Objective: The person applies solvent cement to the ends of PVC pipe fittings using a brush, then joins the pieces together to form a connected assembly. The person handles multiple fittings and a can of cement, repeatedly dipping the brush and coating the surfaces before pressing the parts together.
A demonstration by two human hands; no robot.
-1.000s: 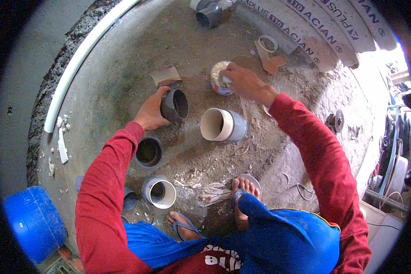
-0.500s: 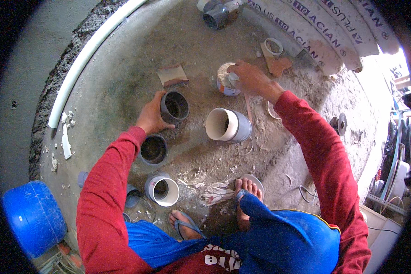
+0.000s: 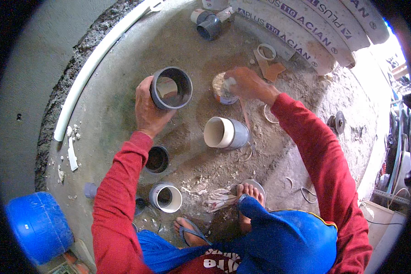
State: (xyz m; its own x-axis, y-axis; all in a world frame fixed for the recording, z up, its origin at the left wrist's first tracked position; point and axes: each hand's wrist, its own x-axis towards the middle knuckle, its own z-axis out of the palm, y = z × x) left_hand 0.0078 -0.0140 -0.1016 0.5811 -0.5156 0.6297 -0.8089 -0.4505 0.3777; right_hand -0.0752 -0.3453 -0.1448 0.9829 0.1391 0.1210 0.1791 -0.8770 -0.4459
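The left hand (image 3: 151,109) is gripping a gray pipe piece (image 3: 183,93) above the floor (image 3: 194,52), while the right hand (image 3: 249,83) is pinching a pale wad (image 3: 231,82) at the can (image 3: 225,99), apparently dipping, which is calling for careful lifting.

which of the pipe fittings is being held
The dark grey fitting gripped in the left hand; the other fittings have no hand on them.

My sleeves (image 3: 317,155) are plain red, my trousers (image 3: 287,239) blue with yellow edging. The pipe collar (image 3: 183,89) I hold is dark grey, the barrel (image 3: 40,228) solid blue, and the big pipes (image 3: 306,34) pale with dark purple lettering.
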